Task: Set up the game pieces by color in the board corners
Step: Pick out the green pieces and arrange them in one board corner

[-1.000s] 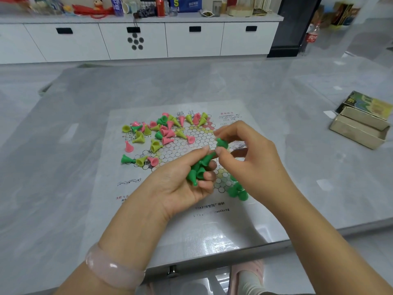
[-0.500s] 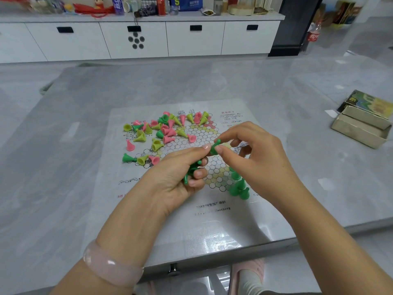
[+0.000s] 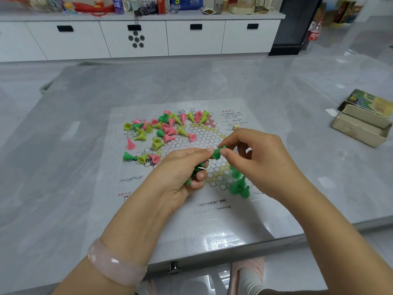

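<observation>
A glossy paper game board (image 3: 191, 211) with a honeycomb star lies on the grey table. My left hand (image 3: 180, 173) is cupped around a bunch of green cone pieces (image 3: 194, 171). My right hand (image 3: 257, 158) pinches one green piece (image 3: 217, 152) by thumb and forefinger, right at my left hand's fingertips. Several green pieces (image 3: 239, 186) stand upright on the board's near right corner, partly hidden under my right hand. A mixed heap of pink, yellow-green and green pieces (image 3: 163, 129) lies scattered over the board's far left part.
An open cardboard game box (image 3: 359, 129) with its lid (image 3: 370, 102) sits at the table's right. A small die (image 3: 235, 126) rests on the board beyond my right hand. White cabinets (image 3: 138, 37) line the far wall. The table's near edge runs just below the board.
Both hands have lifted slightly and drifted toward the far side of the board. My right hand still pinches a green piece at my left fingertips; the piece now points more upright.
</observation>
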The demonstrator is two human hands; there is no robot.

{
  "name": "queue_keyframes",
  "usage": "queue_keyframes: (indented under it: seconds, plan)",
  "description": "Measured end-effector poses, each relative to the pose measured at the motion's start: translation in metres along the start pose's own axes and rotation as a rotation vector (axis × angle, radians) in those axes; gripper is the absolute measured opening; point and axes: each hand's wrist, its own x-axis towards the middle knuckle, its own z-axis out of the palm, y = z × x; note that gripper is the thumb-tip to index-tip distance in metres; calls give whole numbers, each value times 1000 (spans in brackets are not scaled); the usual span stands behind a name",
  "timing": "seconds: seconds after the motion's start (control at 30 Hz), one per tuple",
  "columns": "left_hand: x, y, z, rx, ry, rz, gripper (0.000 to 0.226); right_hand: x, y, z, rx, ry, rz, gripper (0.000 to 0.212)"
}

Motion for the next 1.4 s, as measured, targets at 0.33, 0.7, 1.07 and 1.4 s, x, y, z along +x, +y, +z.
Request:
queue_keyframes:
  seconds: [0.33, 0.7, 1.07, 1.4]
  plan:
    - [-3, 9, -7, -381, 28, -78, 18, 0, 8, 8, -517, -222, 79, 15]
    - [-4, 12, -11, -349, 30, -30, 18, 0, 9, 6, -530, -309, 126, 16]
    - [-4, 12, -13, -338, 30, -26, 19, -1, 10, 1, -545, -333, 131, 14]
    - [-3, 13, -12, -370, 9, -36, 19, -1, 10, -1, -522, -364, 133, 16]
